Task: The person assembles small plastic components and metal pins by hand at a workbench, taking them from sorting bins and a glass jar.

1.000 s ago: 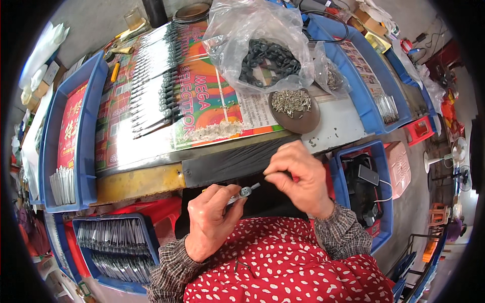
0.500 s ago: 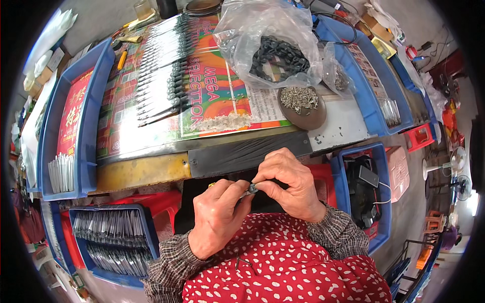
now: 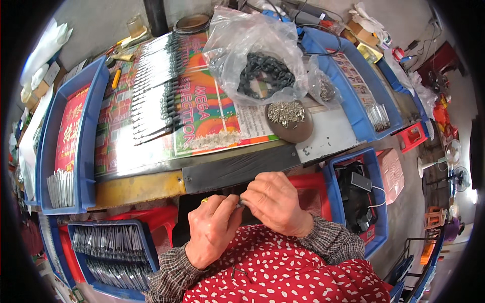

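Both hands have drawn closer: left hand [image 3: 214, 227] and right hand [image 3: 275, 202] pinch a small metal piece [image 3: 239, 204] below the tabletop [image 3: 323, 136] edge; light, stiff, slippery, best gripped at its ends

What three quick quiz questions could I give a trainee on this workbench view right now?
1. True or false: the left hand and the right hand meet over a small thin metal part, below the bench edge.
2. What lies heaped on the round brown dish?
A. black rings
B. small silvery metal bits
C. folded paper
3. Fill in: the clear plastic bag behind the dish holds a pile of ____ pieces.

Key
1. True; both hands pinch it between the fingertips.
2. B
3. Black; their exact kind is too small to tell.
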The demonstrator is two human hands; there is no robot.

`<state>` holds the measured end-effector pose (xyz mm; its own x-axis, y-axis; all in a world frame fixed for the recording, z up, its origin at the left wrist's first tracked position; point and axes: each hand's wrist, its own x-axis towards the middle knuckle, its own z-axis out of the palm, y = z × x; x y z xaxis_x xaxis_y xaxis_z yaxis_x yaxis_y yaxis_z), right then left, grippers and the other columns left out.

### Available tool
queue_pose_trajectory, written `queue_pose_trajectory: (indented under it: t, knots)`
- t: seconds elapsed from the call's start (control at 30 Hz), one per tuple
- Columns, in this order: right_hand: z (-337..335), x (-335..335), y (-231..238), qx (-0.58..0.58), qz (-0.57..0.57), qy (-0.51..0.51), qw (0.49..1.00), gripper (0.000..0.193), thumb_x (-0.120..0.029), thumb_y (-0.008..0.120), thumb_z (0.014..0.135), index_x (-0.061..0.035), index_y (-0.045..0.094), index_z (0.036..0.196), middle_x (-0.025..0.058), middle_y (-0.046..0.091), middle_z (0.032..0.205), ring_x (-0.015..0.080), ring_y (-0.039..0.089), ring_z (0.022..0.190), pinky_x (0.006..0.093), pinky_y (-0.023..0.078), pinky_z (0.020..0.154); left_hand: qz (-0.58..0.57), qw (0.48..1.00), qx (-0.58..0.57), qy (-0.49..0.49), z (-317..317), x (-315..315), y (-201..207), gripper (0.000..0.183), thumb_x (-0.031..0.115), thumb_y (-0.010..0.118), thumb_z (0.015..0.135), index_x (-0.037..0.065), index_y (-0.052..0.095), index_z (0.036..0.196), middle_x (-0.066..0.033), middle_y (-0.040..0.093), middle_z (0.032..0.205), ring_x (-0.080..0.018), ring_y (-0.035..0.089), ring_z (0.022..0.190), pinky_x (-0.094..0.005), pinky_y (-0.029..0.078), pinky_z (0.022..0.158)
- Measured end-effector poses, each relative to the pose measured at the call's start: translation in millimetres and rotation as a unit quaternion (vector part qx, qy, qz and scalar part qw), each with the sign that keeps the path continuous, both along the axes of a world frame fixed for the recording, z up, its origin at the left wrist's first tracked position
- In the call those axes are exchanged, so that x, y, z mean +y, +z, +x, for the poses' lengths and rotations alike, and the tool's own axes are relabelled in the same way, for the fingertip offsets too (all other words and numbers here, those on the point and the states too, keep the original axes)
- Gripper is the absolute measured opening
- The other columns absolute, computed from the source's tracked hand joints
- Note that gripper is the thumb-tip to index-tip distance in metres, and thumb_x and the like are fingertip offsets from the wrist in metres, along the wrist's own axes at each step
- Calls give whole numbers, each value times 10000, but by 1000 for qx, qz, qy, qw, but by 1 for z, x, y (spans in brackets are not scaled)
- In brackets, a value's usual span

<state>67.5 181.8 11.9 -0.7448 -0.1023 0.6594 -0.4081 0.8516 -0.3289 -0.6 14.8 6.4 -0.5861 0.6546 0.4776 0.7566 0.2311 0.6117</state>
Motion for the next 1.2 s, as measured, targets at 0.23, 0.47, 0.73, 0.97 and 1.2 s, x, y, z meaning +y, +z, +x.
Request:
queue_pose_trajectory:
  t: [0.23,0.47,0.73,0.97,1.2]
  knots:
    - [8,-2,-3,30,108,-15,994,300,-105,744,699,-1,667,970,83,631,957,255,614,888,359,521,709,0,1000,22,-5,0,0,2,318,7,738,679,30,629,977,-92,609,775,-251,612,636,-342,496,534]
    - [11,9,-1,24,120,-1,992,334,-137,756,718,-2,674,1013,98,643,1001,273,628,919,352,540,722,7,999,49,-2,-2,4,1,321,-7,736,684,28,632,985,-97,617,787,-256,619,649,-347,498,536]
    - [-9,69,6,18,13,-166,986,305,-96,748,730,-13,642,1004,113,617,956,338,579,918,406,496,782,-3,1000,6,17,-6,9,11,277,-23,743,682,21,648,937,-113,630,793,-285,626,678,-356,505,592]
    - [-10,100,4,-46,53,-247,966,402,-192,756,740,-20,635,1082,101,578,1070,310,507,1071,431,411,902,-6,999,7,32,-12,5,4,278,-25,740,674,24,646,930,-114,626,781,-279,617,650,-358,502,551]
    - [-8,106,-3,-76,65,-257,961,465,-316,738,756,-19,634,1098,94,564,1105,311,477,1116,453,384,916,-19,999,-21,30,-11,5,1,249,-30,733,702,-3,649,934,-129,621,781,-260,615,613,-323,490,547]
